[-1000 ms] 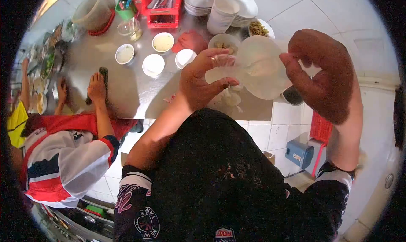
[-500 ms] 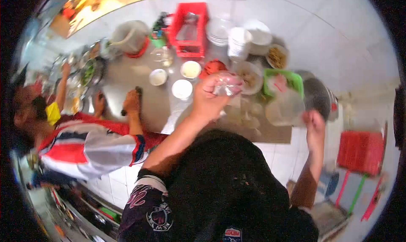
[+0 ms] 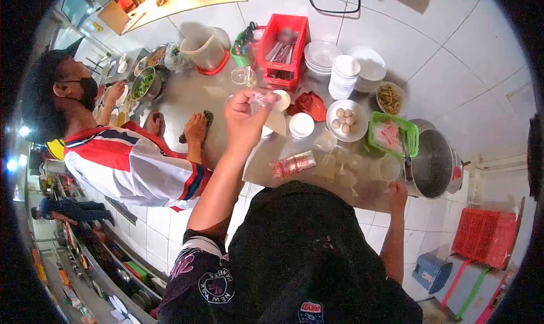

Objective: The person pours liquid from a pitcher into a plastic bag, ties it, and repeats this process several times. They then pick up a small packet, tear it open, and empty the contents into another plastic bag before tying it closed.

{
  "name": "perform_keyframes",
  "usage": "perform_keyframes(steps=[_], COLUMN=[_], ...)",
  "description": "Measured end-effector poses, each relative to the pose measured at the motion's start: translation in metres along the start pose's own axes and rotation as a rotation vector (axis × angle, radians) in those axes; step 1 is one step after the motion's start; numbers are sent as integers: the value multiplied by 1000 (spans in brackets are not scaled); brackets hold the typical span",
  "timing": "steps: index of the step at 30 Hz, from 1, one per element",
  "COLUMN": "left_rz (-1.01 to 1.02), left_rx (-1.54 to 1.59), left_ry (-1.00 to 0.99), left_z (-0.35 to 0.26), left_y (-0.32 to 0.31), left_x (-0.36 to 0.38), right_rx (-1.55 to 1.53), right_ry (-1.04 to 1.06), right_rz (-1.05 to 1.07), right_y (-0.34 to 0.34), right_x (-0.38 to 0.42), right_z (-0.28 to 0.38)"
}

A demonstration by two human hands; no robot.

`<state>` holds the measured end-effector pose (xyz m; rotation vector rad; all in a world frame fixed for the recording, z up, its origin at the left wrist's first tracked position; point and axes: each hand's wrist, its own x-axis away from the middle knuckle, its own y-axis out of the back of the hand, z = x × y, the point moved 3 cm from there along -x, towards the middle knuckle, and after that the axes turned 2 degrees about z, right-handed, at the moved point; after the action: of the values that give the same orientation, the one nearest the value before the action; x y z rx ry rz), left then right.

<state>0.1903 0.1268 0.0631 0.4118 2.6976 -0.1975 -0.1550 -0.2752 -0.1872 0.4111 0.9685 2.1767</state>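
My left hand (image 3: 248, 119) is raised over the steel table, with thumb and fingers pinched on a clear plastic bag (image 3: 264, 97). Below it stand a white bowl (image 3: 302, 125) and another pale-filled bowl (image 3: 281, 100), partly hidden. My right hand (image 3: 398, 192) is closed at the table's near edge, at a translucent plastic cup (image 3: 385, 169) that it appears to grip; its fingers are small and partly hidden. Near the cup are a green basket (image 3: 416, 140) holding a pink-and-white bag and a large metal pot (image 3: 433, 162). A red-printed packet (image 3: 293, 164) lies between my hands.
A bowl of pale balls (image 3: 345, 121), red cloth (image 3: 307, 106), stacked white cups (image 3: 344, 77) and a red cutlery box (image 3: 283, 52) line the table. On the left, a co-worker (image 3: 124, 160) rests a hand on a dark cloth. A red crate (image 3: 487, 237) stands low at right.
My left hand has moved left in view, still pinching the clear bag. My right hand and the translucent cup are lower, closer to the table. The whole view has shifted.
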Motion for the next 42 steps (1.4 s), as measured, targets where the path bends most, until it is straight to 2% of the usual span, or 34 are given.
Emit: perform_keyframes(steps=[1, 2, 4, 6, 10, 15, 18, 20, 21, 22, 24, 25, 27, 30, 31, 32, 34, 35, 37, 38, 40, 42], left_rz=[-17, -36, -27, -16, -12, -52, 0, 11, 27, 40, 75, 81, 101, 111, 125, 117, 182, 197, 206, 228, 222, 296], left_rx=[65, 129, 142, 124, 88, 206, -15, 2, -7, -21, 13, 32, 40, 31, 18, 19, 53, 15, 39, 65, 19, 9], left_ry=[9, 17, 15, -32, -5, 68, 58, 42, 22, 0, -17, 19, 51, 41, 48, 45, 63, 70, 60, 50, 62, 26], left_z=[-3, -5, -3, -5, -5, -6, 1, -2, 0, 3, 11, 15, 21, 33, 34, 34, 34, 33, 34, 34, 29, 25], left_y=[1, 4, 9, 9, 6, 6, 10, 6, 6, 7, 6, 4, 0, -7, -10, -12, -18, -21, -27, -30, -36, -44], left_x=[0, 0, 1, 2, 11, 38, 48, 54, 57, 58, 62, 64, 67, 70, 72, 72, 72, 72, 74, 75, 75, 74], right_rx=[112, 113, 541, 200, 101, 39, 265, 201, 325, 327, 319, 321, 96, 55, -19, -15, -138, -135, -235, -226, 20, 60], right_ry=[-53, -52, 235, 278, 218, 169, 120, -97, -172, -200, -90, -104, -200, -228, -48, -40, 221, 231, 110, 121, 382, 416], right_rz=[111, 116, -305, -179, -37, 91, 29, 309, 362, 349, 366, 355, 264, 318, 182, 184, 104, 115, 263, 275, 351, 400], right_y=[8, 14, 36, 57, 40, 31, 61, 87, 79, 73, 60, 50, 26, 11, 6, 7, 28, 41, 73, 89, 118, 140], right_x=[-3, -7, -11, -22, -43, -48, -34, -22, -20, -12, 3, 8, 10, 4, 3, 3, 1, -2, -8, -11, -16, -16], right_z=[16, 34, 91, 185, 228, 199, 152, 147, 95, 74, 53, 48, 45, 43, 43, 38, 75, 96, 146, 174, 238, 298])
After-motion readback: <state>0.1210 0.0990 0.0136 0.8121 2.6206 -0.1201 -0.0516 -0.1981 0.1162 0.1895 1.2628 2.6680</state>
